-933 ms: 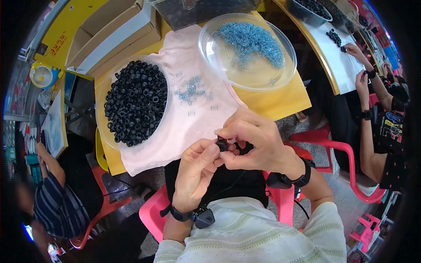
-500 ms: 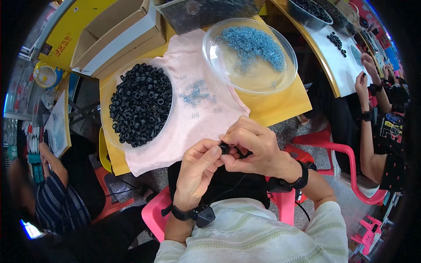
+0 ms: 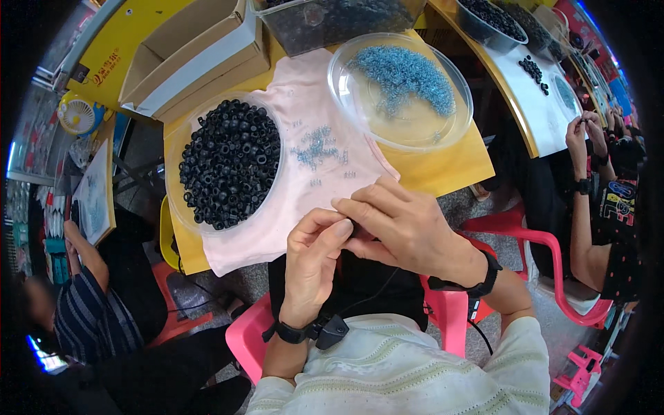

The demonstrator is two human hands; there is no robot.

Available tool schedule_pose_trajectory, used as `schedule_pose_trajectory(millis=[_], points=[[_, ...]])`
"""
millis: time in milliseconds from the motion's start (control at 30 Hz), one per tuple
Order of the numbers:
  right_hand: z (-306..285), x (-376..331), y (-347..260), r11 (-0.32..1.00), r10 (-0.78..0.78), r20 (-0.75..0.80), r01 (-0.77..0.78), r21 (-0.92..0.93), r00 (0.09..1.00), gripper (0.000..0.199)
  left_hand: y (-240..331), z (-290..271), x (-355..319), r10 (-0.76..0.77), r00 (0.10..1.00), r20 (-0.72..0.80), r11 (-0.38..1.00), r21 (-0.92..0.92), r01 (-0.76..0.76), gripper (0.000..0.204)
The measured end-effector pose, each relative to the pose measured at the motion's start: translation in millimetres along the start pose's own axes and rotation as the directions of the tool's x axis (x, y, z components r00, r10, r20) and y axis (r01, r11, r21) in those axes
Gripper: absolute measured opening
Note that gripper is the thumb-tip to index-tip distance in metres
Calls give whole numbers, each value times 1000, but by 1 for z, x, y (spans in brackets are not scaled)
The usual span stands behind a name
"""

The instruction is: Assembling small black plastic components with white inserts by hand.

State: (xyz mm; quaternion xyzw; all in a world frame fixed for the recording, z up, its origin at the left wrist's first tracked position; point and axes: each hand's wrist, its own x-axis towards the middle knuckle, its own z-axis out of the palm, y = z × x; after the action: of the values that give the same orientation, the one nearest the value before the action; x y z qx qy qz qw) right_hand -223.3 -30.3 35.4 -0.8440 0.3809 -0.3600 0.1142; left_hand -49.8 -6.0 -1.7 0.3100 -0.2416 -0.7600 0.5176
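My left hand (image 3: 312, 259) and my right hand (image 3: 401, 225) meet fingertip to fingertip just below the table's front edge, pinching a small black ring (image 3: 354, 228) that the fingers mostly hide. A clear round dish (image 3: 181, 207) heaped with black rings (image 3: 232, 162) lies ahead to the left on a pink cloth (image 3: 277, 228). Loose blue springs (image 3: 318, 146) are scattered on the cloth. A second clear dish (image 3: 346, 97) holding blue springs (image 3: 404, 72) sits ahead to the right.
An open cardboard box (image 3: 187, 62) and a clear tub of dark parts (image 3: 332, 21) stand at the back of the yellow table (image 3: 449, 169). A person (image 3: 602, 200) works on the right, another person (image 3: 90, 304) sits at the left. Pink chairs (image 3: 526, 235) stand close by.
Both hands have stayed together on the small black ring, with only slight finger shifts. The view has tilted a little, moving the dishes in the picture.
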Motion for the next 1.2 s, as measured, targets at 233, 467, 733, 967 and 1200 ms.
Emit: schedule_pose_trajectory(millis=[233, 467, 733, 967, 1200], points=[[-9, 4, 6, 991, -97, 49, 102, -91, 994, 48, 3, -1, -2, -136, 984, 111, 987, -71, 145, 31], [-13, 2, 1, 989, -138, 98, 131, 69, 986, 47, 7, 3, -11, -203, 941, 270, 950, -178, 257, 37], [-4, -9, -1, 978, -203, 106, 195, 79, 974, 38, 5, 1, -23, -271, 954, 131, 948, -134, 288, 32], [3, -22, -2, 988, -146, 163, 135, 78, 976, 34, -10, -5, -25, -276, 953, 121, 922, -245, 299, 33], [-21, 41, 10, 998, -21, 17, 20, 55, 1000, 32, 23, 5, -13, -37, 995, 95, 992, 127, 24, 44]])
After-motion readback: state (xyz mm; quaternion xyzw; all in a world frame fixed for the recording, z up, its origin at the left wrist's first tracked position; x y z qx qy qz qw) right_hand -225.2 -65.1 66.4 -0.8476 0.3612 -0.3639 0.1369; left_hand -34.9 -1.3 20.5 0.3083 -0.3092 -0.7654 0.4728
